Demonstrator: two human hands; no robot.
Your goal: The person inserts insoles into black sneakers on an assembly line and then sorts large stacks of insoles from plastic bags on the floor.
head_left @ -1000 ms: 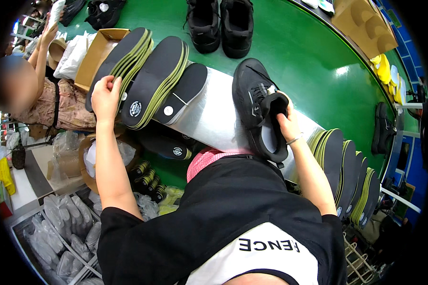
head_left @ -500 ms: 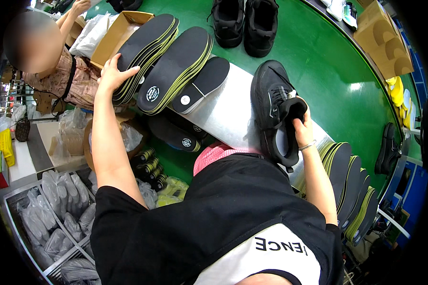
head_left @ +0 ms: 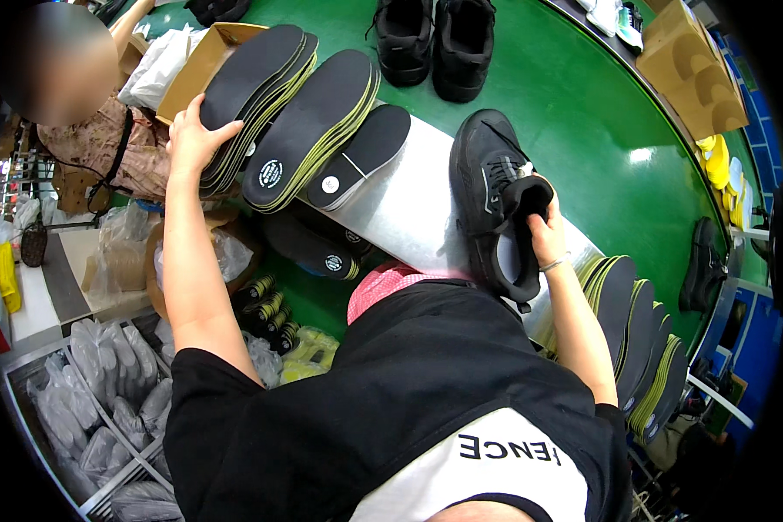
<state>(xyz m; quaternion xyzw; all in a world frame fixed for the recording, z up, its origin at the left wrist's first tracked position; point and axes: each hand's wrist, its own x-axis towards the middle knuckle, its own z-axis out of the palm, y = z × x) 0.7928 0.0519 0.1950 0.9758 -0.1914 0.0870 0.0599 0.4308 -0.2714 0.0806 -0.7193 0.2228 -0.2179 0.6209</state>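
My right hand (head_left: 545, 228) grips a black lace-up shoe (head_left: 485, 178) by its collar, thumb inside the opening. The shoe lies toe away from me over the metal strip, its heel close to my lap. A grey insole (head_left: 506, 261) shows inside it. At the left, my left hand (head_left: 197, 139) touches a stack of black insoles (head_left: 257, 70) with yellow-green edges, its thumb stretched over the top one and its fingers along the outer side. Beside this stack are a second insole stack (head_left: 326, 104) and a smaller pair of dark insoles (head_left: 378, 143).
Two black shoes (head_left: 435, 48) stand at the far side of the green table (head_left: 574, 113). More insole stacks (head_left: 613, 300) are at my right, near another dark shoe (head_left: 700, 265). An open carton (head_left: 183, 74) and a person (head_left: 104, 152) are at the left, above a crate of wrapped grey pieces (head_left: 104, 374).
The scene has shifted slightly left in view. Both hands keep their places, the left at the insole stack and the right on the shoe.
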